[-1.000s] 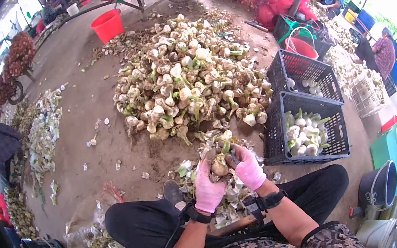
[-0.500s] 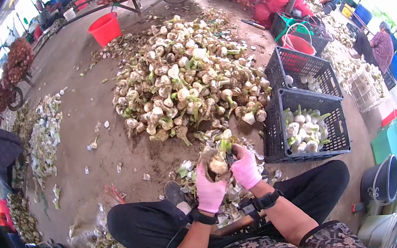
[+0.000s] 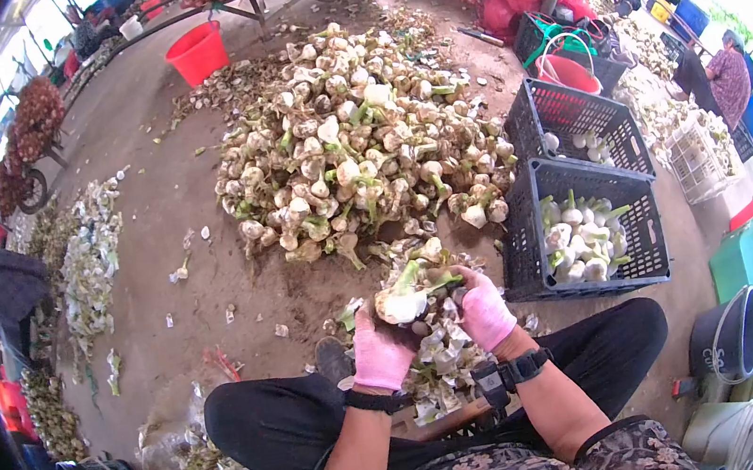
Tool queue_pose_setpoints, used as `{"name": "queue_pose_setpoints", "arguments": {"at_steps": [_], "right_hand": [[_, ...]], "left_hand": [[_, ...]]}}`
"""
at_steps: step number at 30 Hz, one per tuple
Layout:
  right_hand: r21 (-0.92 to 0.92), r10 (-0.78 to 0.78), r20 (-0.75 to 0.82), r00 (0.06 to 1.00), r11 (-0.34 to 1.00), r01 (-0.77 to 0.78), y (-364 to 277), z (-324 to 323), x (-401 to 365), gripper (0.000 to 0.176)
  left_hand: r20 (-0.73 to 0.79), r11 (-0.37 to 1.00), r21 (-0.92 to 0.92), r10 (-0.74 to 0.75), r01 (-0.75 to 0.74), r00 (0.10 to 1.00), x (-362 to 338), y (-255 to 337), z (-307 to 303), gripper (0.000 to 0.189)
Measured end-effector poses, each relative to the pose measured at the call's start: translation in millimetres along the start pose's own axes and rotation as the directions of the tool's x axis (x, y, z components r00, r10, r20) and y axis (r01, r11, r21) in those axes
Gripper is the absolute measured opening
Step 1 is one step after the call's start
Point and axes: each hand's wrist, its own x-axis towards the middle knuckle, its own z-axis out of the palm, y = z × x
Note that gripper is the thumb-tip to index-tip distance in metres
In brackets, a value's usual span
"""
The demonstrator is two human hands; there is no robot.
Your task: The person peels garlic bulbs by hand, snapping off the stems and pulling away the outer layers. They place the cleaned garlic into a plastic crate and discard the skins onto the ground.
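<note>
My left hand [image 3: 382, 350], in a pink glove with dark soiled fingers, is closed around a garlic bulb [image 3: 402, 306]. The bulb shows white skin and a pale green stem pointing up. My right hand [image 3: 485, 313], gloved alike, is at the bulb's right side with thumb and fingers pinched together near a strip of green stem or leaf. What lies inside that pinch is hard to make out. Loose garlic skins [image 3: 446, 364] lie beneath both hands, between my legs. Just beyond is a large heap of untrimmed garlic [image 3: 341, 145].
At right stand two black crates, the nearer crate [image 3: 518, 259] and the farther crate [image 3: 524, 111], both holding white garlic. A red bucket [image 3: 199, 57] stands behind the heap. Dark buckets [image 3: 723, 341] are at far right. Two people [image 3: 729, 84] sit among garlic farther off.
The bulb has moved slightly up and left and tilted, now showing a whiter side. My right hand has shifted right, farther from my left. The view has moved slightly.
</note>
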Motion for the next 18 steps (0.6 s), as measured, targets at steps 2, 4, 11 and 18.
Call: {"name": "queue_pose_setpoints", "arguments": {"at_steps": [2,4,11,18], "right_hand": [[0.093,0.015,-0.093,0.996,0.996,-0.006,1,-4,8,0.041],[-0.189,-0.063,-0.043,0.997,0.98,0.054,-4,-8,9,0.033],[-0.599,-0.2,0.232,0.952,0.741,0.301,-17,21,-3,0.032],[-0.705,-0.224,0.189,0.956,0.647,0.291,-21,17,-3,0.03]], "left_hand": [[0.022,1.0,-0.024,0.001,0.0,1.0,-1,6,-2,0.046],[-0.004,0.998,-0.056,0.001,-0.001,1.0,-4,9,4,0.046],[0.045,0.996,0.056,0.061,-0.063,0.997,4,0,-15,0.04],[0.054,0.927,0.361,0.086,-0.1,0.995,-7,-2,-7,0.043]]}}
